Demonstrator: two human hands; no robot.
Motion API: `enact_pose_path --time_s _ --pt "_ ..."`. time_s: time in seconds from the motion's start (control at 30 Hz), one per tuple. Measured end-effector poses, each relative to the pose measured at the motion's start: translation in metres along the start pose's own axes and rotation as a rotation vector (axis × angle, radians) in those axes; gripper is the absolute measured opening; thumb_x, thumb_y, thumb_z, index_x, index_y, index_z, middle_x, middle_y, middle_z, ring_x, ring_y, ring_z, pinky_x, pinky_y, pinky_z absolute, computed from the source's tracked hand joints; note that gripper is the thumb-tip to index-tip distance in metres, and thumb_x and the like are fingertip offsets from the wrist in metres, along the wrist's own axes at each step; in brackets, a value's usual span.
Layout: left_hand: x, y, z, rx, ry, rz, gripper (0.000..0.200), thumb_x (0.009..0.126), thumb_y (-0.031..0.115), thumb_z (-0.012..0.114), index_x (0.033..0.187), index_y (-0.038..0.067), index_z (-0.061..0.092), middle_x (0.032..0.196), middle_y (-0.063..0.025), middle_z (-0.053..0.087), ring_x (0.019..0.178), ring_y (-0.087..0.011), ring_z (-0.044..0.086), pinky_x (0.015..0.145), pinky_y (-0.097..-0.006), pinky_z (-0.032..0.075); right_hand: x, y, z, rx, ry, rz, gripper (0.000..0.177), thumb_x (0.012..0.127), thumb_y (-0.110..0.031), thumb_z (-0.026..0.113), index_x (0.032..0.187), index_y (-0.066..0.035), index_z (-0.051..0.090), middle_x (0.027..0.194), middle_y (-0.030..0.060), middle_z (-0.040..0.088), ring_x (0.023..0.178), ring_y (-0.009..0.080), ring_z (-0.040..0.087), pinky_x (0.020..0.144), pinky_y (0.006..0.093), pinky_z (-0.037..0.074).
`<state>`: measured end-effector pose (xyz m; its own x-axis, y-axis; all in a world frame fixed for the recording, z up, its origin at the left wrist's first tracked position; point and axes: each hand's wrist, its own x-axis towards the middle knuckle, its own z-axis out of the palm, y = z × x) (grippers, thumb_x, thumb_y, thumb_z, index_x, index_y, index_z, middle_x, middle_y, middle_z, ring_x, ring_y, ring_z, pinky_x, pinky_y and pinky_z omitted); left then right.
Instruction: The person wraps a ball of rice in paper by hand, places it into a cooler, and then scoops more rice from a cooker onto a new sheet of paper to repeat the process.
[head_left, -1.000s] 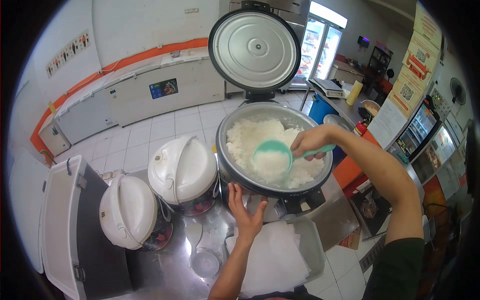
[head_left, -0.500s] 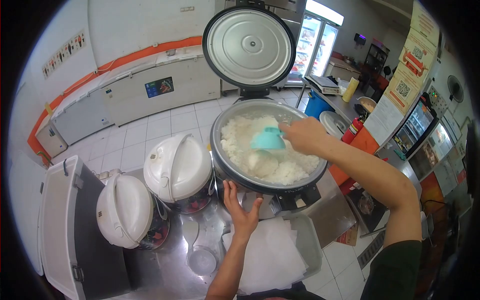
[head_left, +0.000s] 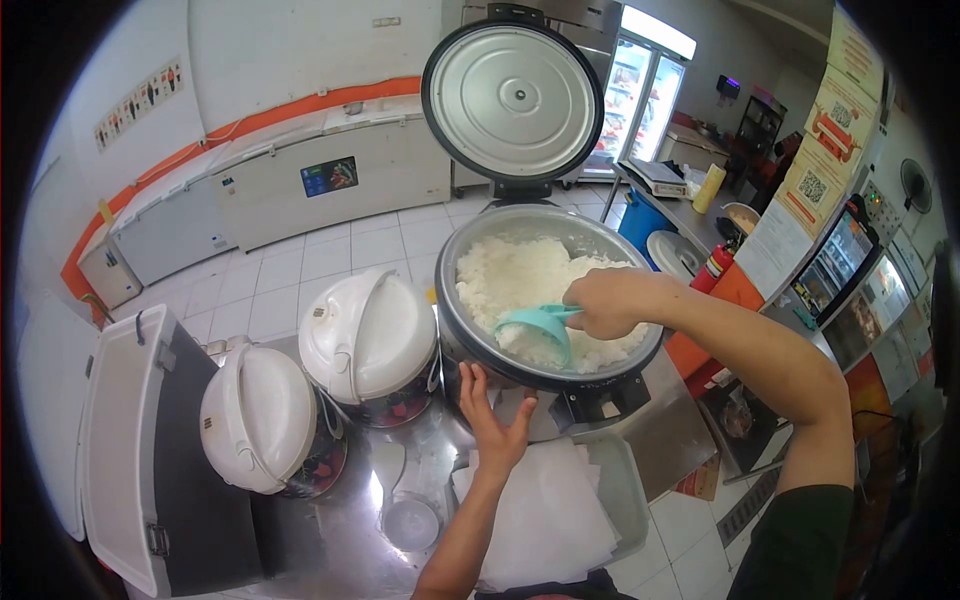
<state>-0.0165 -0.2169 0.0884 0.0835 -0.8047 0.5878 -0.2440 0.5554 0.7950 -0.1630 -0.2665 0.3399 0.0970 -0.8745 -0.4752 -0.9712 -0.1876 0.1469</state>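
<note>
Head view. Grips teal scoop (head_left: 540, 325) in right hand (head_left: 600, 303), fingers pressed together round the handle; bowl tipped edge-down into rice (head_left: 515, 272), near side of big cooker pot (head_left: 447, 320). Braces left hand (head_left: 490, 418) against pot's front wall, fingers spread, holding nothing. Looks like mid-scoop, digging out a portion. Next calls for levelling the scoop and lifting clear of the near rim. Far edge barred by upright lid (head_left: 515, 100); white cookers (head_left: 368, 340) close on the left; paper-lined tray (head_left: 628, 490) just below on bench (head_left: 340, 520). Open room straight above the pot and rightward.
</note>
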Motion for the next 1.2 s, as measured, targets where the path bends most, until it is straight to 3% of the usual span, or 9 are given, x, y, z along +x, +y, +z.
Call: enact_pose_path --time_s 0.07,0.2,0.3,0.4,0.43,0.53,0.7,0.77,1.2 --pt "-0.001 0.000 0.001 0.001 0.003 -0.002 0.089 0.078 0.031 0.075 0.144 -0.001 0.024 0.150 -0.0257 0.017 0.134 -0.0388 0.025 0.109 -0.0464 0.022 0.003 0.004 0.006 0.044 0.047 -0.080 0.037 0.089 -0.031 0.052 0.103 0.001 0.065 0.088 0.0221 0.067 0.079 0.0338 0.066 0.070 0.0423 0.052" --pt "-0.001 0.000 -0.003 0.012 -0.014 0.003 0.088 0.079 0.030 0.074 0.144 -0.002 0.023 0.149 -0.0265 0.018 0.135 -0.0384 0.024 0.109 -0.0458 0.022 0.008 0.028 0.015 0.091 0.140 -0.189 0.036 0.089 -0.030 0.053 0.107 0.000 0.064 0.086 0.0219 0.067 0.081 0.0344 0.066 0.071 0.0430 0.051" --pt "0.002 0.002 -0.004 0.019 -0.024 -0.002 0.088 0.080 0.032 0.073 0.143 -0.003 0.023 0.149 -0.0273 0.019 0.136 -0.0378 0.025 0.109 -0.0451 0.021 0.017 0.052 0.007 0.216 -0.011 -0.201 0.037 0.089 -0.030 0.054 0.112 -0.003 0.063 0.092 0.0228 0.066 0.086 0.0365 0.065 0.077 0.0429 0.050" --pt "0.002 0.003 -0.004 0.020 -0.030 -0.010 0.088 0.080 0.032 0.073 0.143 -0.004 0.023 0.149 -0.0274 0.019 0.136 -0.0376 0.025 0.109 -0.0450 0.021 0.012 0.066 0.012 0.047 0.411 -0.401 0.032 0.090 -0.030 0.056 0.115 -0.011 0.061 0.092 0.0189 0.066 0.074 0.0340 0.066 0.067 0.0420 0.052" --pt "0.002 0.003 -0.004 0.017 -0.029 -0.010 0.088 0.080 0.032 0.073 0.143 -0.004 0.023 0.148 -0.0274 0.019 0.136 -0.0375 0.024 0.109 -0.0452 0.021 0.007 0.055 0.015 0.050 0.404 -0.402 0.032 0.090 -0.030 0.056 0.115 -0.011 0.061 0.092 0.0189 0.066 0.074 0.0340 0.066 0.067 0.0420 0.052" --pt "0.001 0.001 -0.003 0.027 -0.023 -0.001 0.090 0.078 0.029 0.075 0.145 0.000 0.022 0.150 -0.0248 0.015 0.135 -0.0385 0.023 0.109 -0.0454 0.022 -0.001 0.019 0.035 -0.304 0.599 -0.130 0.020 0.088 -0.018 0.053 0.107 -0.012 0.057 0.080 0.0123 0.064 0.070 0.0319 0.066 0.062 0.0431 0.051" --pt "0.000 0.001 -0.004 0.020 -0.029 0.006 0.089 0.079 0.031 0.074 0.144 -0.002 0.022 0.150 -0.0263 0.017 0.135 -0.0383 0.023 0.109 -0.0458 0.021 -0.007 0.004 0.029 -0.196 0.452 -0.167 0.020 0.088 -0.022 0.055 0.100 -0.006 0.059 0.079 0.0133 0.066 0.072 0.0319 0.066 0.064 0.0427 0.051" --pt "0.001 0.002 -0.004 0.030 -0.029 0.000 0.088 0.081 0.031 0.073 0.143 -0.004 0.022 0.149 -0.0275 0.018 0.136 -0.0380 0.023 0.110 -0.0460 0.020 -0.012 0.001 0.021 -0.127 0.316 -0.098 0.027 0.091 -0.027 0.054 0.110 -0.009 0.057 0.078 0.0158 0.065 0.075 0.0349 0.065 0.065 0.0462 0.048" --pt "-0.001 0.000 -0.001 0.013 -0.025 0.010 0.089 0.080 0.028 0.074 0.144 -0.003 0.021 0.149 -0.0275 0.016 0.135 -0.0388 0.023 0.109 -0.0457 0.021 -0.002 0.019 0.026 0.284 0.171 -0.115 0.031 0.092 -0.026 0.050 0.108 -0.002 0.061 0.089 0.0235 0.064 0.090 0.0415 0.061 0.080 0.0478 0.045"
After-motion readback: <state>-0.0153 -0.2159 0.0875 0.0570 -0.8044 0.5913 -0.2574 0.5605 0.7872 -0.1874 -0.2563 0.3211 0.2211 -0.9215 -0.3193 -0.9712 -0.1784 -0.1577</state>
